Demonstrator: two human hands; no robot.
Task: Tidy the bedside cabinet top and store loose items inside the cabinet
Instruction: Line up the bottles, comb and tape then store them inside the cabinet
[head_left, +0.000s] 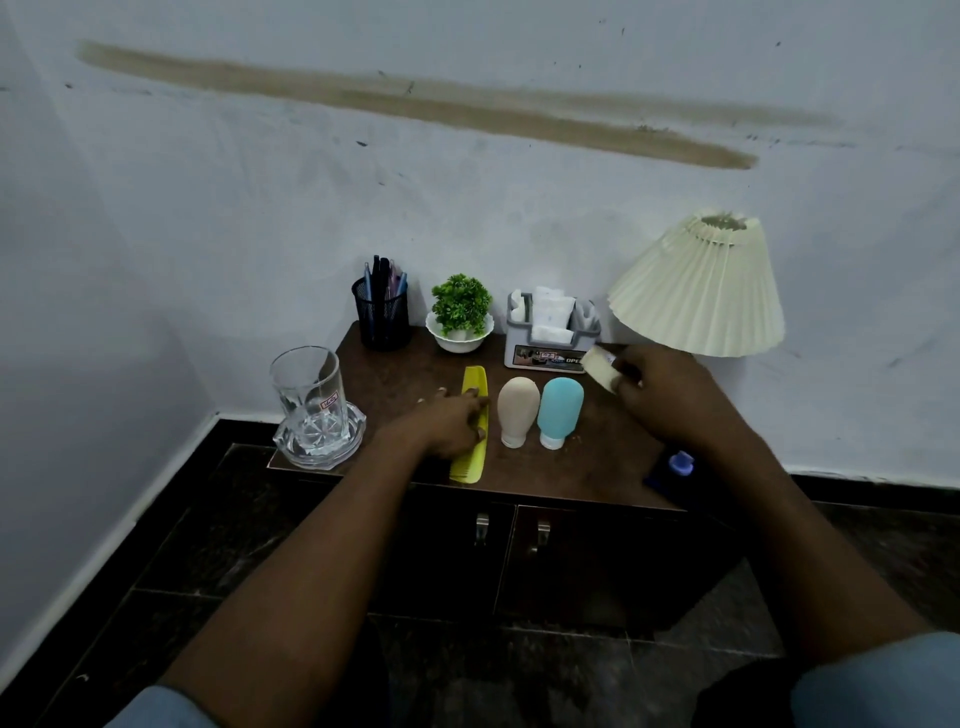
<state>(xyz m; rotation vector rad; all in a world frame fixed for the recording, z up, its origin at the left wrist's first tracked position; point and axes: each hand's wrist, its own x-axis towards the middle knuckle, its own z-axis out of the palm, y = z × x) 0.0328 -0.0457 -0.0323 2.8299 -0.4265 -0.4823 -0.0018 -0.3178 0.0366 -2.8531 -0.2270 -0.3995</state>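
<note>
Since only the head view is given, everything is read from it. The yellow comb (469, 465) lies on the brown cabinet top (545, 475), left of centre. Its long axis runs from the near edge toward the wall, with the far end leaning slightly right. The left hand (451, 422) is laid across the middle of the comb, so the comb sits directly under the fingers and shows beyond them at both ends. The fingers are stretched out fairly straight and rest on it; no closed grasp is seen, and whether the thumb is hooked under the edge cannot be told. This hand is judged much the nearer to the comb.

Just right of the comb, a beige bottle (517, 410) and a blue bottle (559, 410) are set side by side, parallel to it, with their caps toward the near edge. The right hand (667, 397) is held above the right part of the top, in front of the grey organiser (550, 338). Its fingers are curled round a small cream-coloured item (598, 365), which is kept off the surface.

Both cabinet doors (597, 561) below are seen shut. For a lift, the comb would probably have to be pinched across its narrow width.
</note>
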